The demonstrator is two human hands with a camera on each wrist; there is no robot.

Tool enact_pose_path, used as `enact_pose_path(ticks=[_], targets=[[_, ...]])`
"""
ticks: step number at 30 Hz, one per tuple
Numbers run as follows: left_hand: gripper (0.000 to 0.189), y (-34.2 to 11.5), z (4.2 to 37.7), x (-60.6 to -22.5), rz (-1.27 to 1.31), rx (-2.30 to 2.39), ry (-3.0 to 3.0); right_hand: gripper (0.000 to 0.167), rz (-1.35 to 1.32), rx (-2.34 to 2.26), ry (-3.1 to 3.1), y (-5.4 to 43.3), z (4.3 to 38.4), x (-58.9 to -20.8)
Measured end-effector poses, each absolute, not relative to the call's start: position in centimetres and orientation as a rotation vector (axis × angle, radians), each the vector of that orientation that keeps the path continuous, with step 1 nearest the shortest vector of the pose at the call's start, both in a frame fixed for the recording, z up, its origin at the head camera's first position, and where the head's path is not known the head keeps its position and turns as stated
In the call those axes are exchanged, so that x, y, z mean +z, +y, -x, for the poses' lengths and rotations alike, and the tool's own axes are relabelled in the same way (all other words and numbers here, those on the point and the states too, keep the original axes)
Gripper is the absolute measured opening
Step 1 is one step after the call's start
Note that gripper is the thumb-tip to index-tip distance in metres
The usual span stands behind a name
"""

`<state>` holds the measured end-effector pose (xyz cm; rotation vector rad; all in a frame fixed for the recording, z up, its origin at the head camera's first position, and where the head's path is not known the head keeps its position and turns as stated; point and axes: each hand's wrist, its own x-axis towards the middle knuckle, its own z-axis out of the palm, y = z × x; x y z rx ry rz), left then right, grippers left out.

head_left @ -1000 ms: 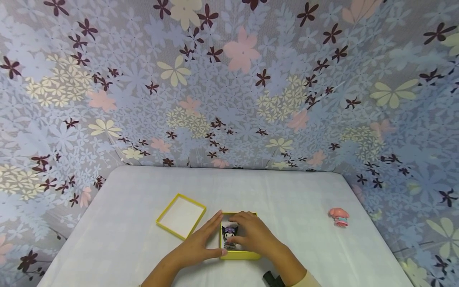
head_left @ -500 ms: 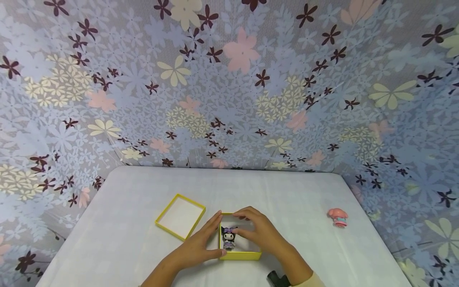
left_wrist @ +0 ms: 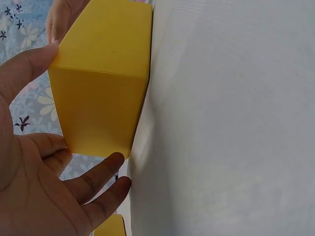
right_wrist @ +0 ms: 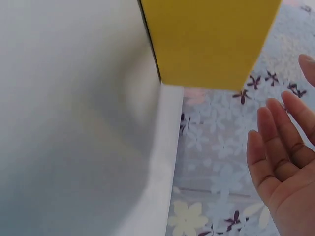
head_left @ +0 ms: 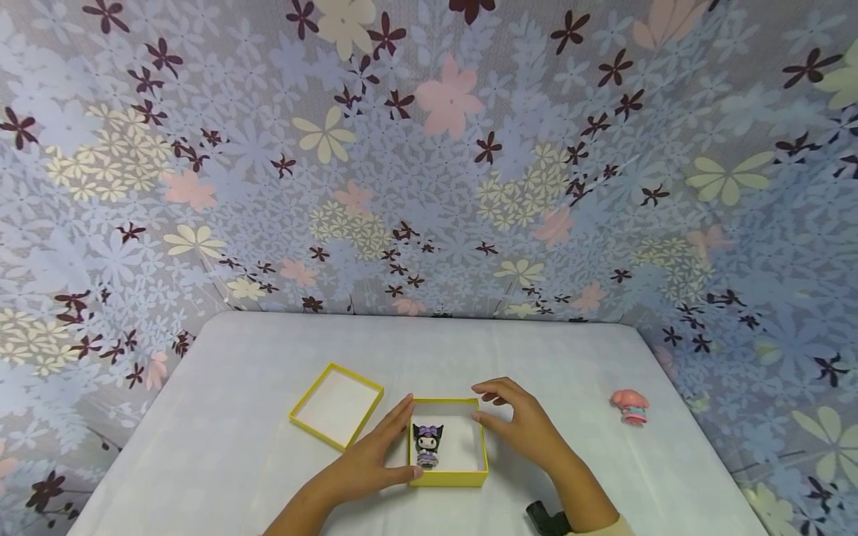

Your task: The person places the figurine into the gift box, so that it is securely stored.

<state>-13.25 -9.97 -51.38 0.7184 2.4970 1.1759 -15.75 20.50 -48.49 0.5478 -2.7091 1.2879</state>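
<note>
At the left of the white-covered table [head_left: 234,387] lies a shallow square lid [head_left: 337,406] with a yellow rim, turned at an angle, its white inner face up. Right of it, the left hand [head_left: 372,461] holds the left side of a yellow box [head_left: 447,479], thumb on the near-left corner and index finger at the far-left one, the fingers spread wide across that side; the left wrist view shows more fingertips against the box's outer wall. The box stands on the table with its top uncovered. Inside, close by the left wall, is a black and purple figurine [head_left: 427,447] with a white face, its head toward the far side; whether it stands or lies I cannot tell. Just beyond the box's right side is the right hand [head_left: 519,417], a moderate gap between thumb and index finger, nothing held; the right wrist view shows its fingers apart from the box. Near the table's near edge, a black object [head_left: 548,519] sits against the right forearm, by a pale sleeve [head_left: 606,528]. Well apart at the right is a pink figurine [head_left: 631,406] with a blue band. A floral backdrop [head_left: 402,186] rises behind the far edge.
</note>
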Motion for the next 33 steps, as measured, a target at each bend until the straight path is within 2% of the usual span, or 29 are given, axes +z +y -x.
enact_pose_path(ticks=[14, 27, 33], targets=[[0.1, -10.0, 13.5, -51.8, -0.731, 1.202, 2.473, 0.038, -0.283, 1.128, -2.787, 26.2, 15.6, -49.8], [0.101, -10.2, 13.5, -51.5, -0.743, 1.181, 2.482, 0.048, -0.202, 1.016, -2.818, 31.6, 15.5, -50.5], [0.101, -10.3, 13.5, -51.5, -0.76, 1.196, 2.468, 0.047, -0.165, 0.962, -2.773, 34.1, 15.4, -50.2]])
